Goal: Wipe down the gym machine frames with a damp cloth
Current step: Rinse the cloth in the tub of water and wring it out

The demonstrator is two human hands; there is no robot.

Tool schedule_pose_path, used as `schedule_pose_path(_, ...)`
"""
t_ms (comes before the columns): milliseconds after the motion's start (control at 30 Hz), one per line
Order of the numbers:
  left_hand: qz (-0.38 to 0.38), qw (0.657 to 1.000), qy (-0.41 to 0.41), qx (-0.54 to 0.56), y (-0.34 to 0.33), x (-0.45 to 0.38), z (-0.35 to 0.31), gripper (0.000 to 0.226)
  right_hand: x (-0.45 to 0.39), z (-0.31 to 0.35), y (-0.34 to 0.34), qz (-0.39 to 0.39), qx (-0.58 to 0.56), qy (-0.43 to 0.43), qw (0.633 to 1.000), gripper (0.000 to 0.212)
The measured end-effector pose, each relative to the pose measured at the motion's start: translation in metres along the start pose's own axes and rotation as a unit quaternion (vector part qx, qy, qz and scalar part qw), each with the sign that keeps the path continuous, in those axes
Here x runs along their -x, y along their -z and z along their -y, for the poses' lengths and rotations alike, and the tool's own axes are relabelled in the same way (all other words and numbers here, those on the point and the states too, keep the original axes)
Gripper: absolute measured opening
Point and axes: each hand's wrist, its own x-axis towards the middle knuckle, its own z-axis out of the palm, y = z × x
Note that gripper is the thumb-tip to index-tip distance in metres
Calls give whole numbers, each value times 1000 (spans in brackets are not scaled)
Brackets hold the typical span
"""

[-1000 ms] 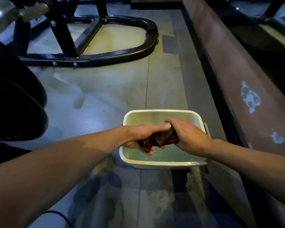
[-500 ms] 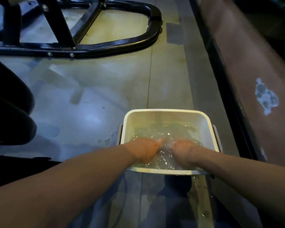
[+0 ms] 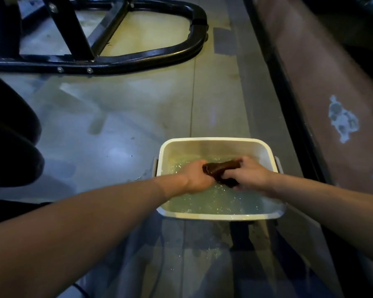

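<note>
A dark brown wet cloth (image 3: 221, 168) is bunched into a roll just above the water in a white rectangular tub (image 3: 215, 144) on the floor. My left hand (image 3: 195, 176) grips the cloth's left end and my right hand (image 3: 249, 174) grips its right end. The water in the tub is rippled and greenish. The black tubular base frame of a gym machine (image 3: 138, 57) lies on the floor at the far left, well away from both hands.
A long brown bench-like ledge (image 3: 323, 87) with pale worn patches runs along the right side. Dark rounded padding (image 3: 11, 143) sits at the left edge. Water splashes mark the grey floor (image 3: 127, 125) beside and in front of the tub.
Half a second ago both hands were plunged in the water with the cloth hidden. Now they have lifted it out, gripped between them as it was a second ago.
</note>
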Motion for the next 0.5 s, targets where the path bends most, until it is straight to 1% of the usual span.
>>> schedule_pose_path(33,25,997,40,65,4,2,-5,19,4,0,2,-29,46,38,998,61)
schedule_pose_path(67,47,988,78,123,8,5,-9,22,9,1,3,-53,97,86,990,76)
schedule_pose_path(133,90,959,122,238,16,15,-16,31,22,4,4,-51,188,195,961,96)
schedule_pose_path(200,146,916,134,349,26,25,-21,35,32,5,6,-50,295,272,914,111)
schedule_pose_path(267,212,873,120,422,34,32,-27,41,38,4,9,-92,382,312,865,118)
schedule_pose_path(300,245,855,108,443,38,37,-31,43,43,6,11,-116,391,339,848,117)
schedule_pose_path(333,277,840,98,456,41,41,-35,45,46,10,14,-129,372,370,841,111)
schedule_pose_path(400,327,821,87,460,46,49,-43,46,52,20,17,-141,312,418,841,90)
schedule_pose_path(433,342,822,82,448,48,51,-45,47,53,25,18,-144,303,427,840,77)
schedule_pose_path(467,346,834,78,423,49,54,-48,49,53,30,21,-141,309,430,836,65)
schedule_pose_path(500,337,857,74,382,50,56,-51,52,53,35,23,-130,328,430,831,53)
